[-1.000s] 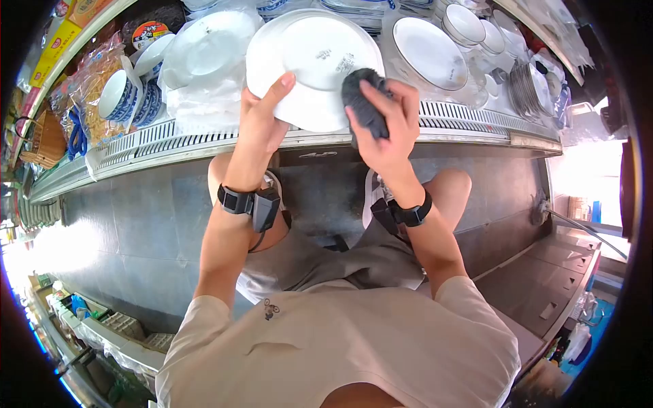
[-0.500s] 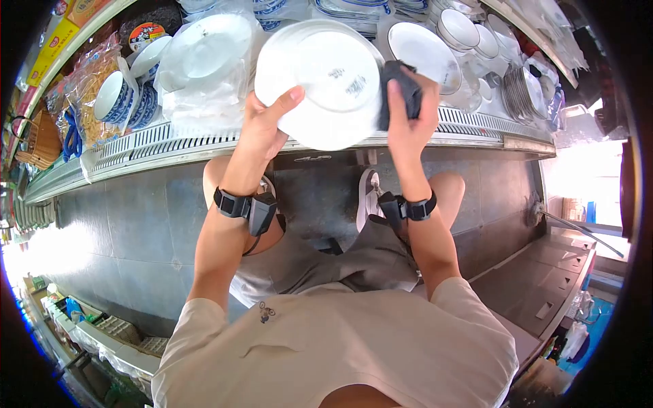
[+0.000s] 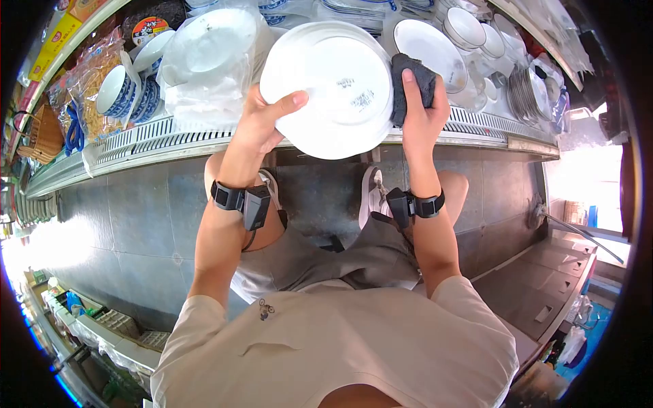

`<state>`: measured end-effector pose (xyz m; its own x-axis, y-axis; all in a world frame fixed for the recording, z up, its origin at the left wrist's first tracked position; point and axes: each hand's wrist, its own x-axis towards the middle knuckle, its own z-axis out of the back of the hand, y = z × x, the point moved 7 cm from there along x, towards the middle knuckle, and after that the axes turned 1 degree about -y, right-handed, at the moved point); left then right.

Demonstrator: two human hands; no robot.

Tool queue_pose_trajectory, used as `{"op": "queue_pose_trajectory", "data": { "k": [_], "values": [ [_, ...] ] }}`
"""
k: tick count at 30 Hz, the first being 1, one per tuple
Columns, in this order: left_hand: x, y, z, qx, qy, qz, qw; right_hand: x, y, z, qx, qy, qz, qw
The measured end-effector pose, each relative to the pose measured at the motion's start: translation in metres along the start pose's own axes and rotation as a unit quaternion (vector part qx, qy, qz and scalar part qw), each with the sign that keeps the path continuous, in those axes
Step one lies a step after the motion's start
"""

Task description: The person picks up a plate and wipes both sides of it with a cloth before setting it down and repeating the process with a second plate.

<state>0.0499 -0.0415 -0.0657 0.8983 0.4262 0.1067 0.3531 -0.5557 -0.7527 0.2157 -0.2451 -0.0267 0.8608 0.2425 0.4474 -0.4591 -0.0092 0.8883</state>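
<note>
My left hand (image 3: 262,122) grips the left rim of a white plate (image 3: 333,81), which is tilted with its underside and printed maker's mark facing me. My right hand (image 3: 423,112) presses a dark grey cloth (image 3: 410,83) against the plate's right rim. Both hands hold the plate up in front of a shelf (image 3: 156,139) with a slotted metal edge. Black bands sit on both wrists.
The shelf carries plastic-wrapped white plates (image 3: 211,54), blue-patterned bowls (image 3: 119,95), rimmed white plates (image 3: 432,51), small bowls (image 3: 469,27) and a stack of plates on edge (image 3: 527,88). Packaged goods (image 3: 58,41) lie at upper left. Grey floor tiles are below.
The cloth has gone from the plate's underside to its right rim. The plate has turned a little and now sits slightly larger and lower in view.
</note>
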Motion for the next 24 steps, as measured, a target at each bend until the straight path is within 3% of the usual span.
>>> {"op": "queue_pose_trajectory", "data": {
  "k": [1, 4, 5, 7, 10, 13, 17, 19, 21, 23, 24],
  "values": [
    [0.0, 0.0, -0.002, 0.003, -0.001, 0.002, 1.0, 0.001, -0.007, 0.001, 0.015, 0.006, -0.034, 0.999],
    [0.002, 0.006, -0.005, -0.005, -0.026, -0.01, 1.0, -0.013, 0.017, -0.003, -0.086, -0.03, 0.101, 0.991],
    [0.004, 0.008, -0.003, -0.015, -0.053, -0.019, 0.998, -0.021, 0.031, -0.009, -0.097, -0.027, 0.186, 0.977],
    [0.007, 0.01, -0.005, -0.031, -0.065, -0.027, 0.997, -0.041, 0.049, -0.018, -0.128, -0.017, 0.245, 0.961],
    [0.007, 0.008, -0.004, -0.041, -0.069, -0.035, 0.996, -0.055, 0.051, -0.026, -0.076, 0.008, 0.273, 0.959],
    [0.006, 0.006, -0.005, -0.039, -0.048, -0.023, 0.998, -0.042, 0.056, -0.016, -0.126, -0.004, 0.334, 0.934],
    [0.002, 0.003, -0.002, -0.028, 0.016, -0.008, 0.999, -0.005, 0.033, 0.004, -0.108, -0.052, 0.256, 0.959],
    [-0.002, 0.004, -0.001, -0.017, 0.038, 0.019, 0.999, 0.007, 0.004, 0.013, -0.05, -0.023, 0.063, 0.997],
    [-0.002, 0.008, -0.004, -0.005, 0.06, 0.042, 0.997, 0.013, -0.008, 0.016, -0.041, 0.006, 0.055, 0.998],
    [0.001, 0.011, -0.003, -0.033, 0.063, 0.048, 0.996, 0.014, -0.025, 0.007, 0.199, 0.045, -0.112, 0.973],
    [0.001, 0.01, -0.001, -0.031, 0.063, 0.047, 0.996, 0.01, -0.03, 0.006, 0.25, 0.056, -0.193, 0.947]
  ]
}}
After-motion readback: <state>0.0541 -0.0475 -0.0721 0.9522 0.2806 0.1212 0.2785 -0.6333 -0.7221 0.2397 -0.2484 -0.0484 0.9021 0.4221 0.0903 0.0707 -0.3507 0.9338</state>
